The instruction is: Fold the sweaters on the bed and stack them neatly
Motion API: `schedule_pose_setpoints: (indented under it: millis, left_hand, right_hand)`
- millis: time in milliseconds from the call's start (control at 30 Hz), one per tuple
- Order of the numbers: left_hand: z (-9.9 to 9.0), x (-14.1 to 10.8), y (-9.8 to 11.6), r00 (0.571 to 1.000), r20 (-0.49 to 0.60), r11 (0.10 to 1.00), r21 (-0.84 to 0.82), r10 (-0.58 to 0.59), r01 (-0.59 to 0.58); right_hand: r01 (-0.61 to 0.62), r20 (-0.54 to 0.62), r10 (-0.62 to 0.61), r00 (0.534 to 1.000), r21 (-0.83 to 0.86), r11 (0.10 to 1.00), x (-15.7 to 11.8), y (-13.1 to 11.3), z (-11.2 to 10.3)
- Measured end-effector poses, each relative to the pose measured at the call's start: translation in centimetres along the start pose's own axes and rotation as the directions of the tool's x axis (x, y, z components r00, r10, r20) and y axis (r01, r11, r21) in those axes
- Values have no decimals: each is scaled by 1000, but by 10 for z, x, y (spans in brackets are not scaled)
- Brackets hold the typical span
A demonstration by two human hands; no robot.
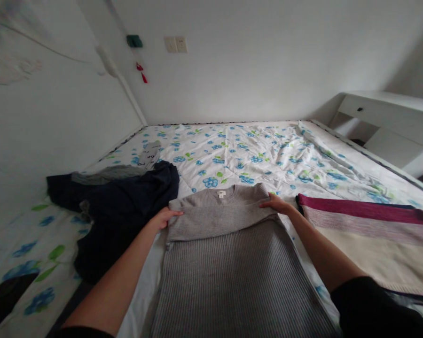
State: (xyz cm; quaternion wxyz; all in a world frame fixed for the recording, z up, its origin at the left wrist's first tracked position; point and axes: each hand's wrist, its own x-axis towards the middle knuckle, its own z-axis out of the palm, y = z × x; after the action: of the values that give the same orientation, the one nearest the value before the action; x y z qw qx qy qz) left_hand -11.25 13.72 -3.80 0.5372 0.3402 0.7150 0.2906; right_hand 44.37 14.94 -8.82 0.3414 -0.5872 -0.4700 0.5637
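A grey ribbed sweater (pixel 232 277) lies on the bed in front of me, its neckline with a white label at the far end. Its sleeves are folded across the upper body just below the collar. My left hand (pixel 165 217) grips the left edge of the sweater near the shoulder, thumb on top of the fabric. At the right shoulder edge, my right hand (pixel 275 203) pinches the folded cloth in the same way. The fingers beneath the fabric are partly hidden.
Dark crumpled clothes (pixel 120 206) lie to the left. A folded striped sweater (pixel 373 234) in maroon, pink and cream is at the right. Beneath everything is a floral bedsheet (pixel 218 159). A white cabinet (pixel 398 126) stands at the right, beside the wall.
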Motion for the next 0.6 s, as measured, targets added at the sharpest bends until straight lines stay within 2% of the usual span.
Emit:
schedule_pose_setpoints:
  millis: [167,267,333,433,500,600]
  left_hand:
    - [2,39,45,982,-148,985,-109,115,-132]
    - [13,56,73,958,-209,954,-186,194,-234]
    - [21,61,79,934,-258,930,-209,246,-303]
    - [25,56,64,946,-257,951,-182,199,-250]
    - [20,44,41,971,-192,972,-153,145,-176]
    - [6,14,5,985,-100,977,-143,143,-156]
  right_hand:
    - [142,-13,-141,990,127,982,29,-28,-23]
    - [233,-115,-216,970,167,958,49,-43,-30]
    - [209,-229,-171,958,154,966,54,-41,-30]
    - [8,-303,24,953,102,995,39,-17,-28]
    - [-107,-246,121,962,70,992,15,9,-30]
    - [-170,-92,179,979,97,981,-28,41,-40]
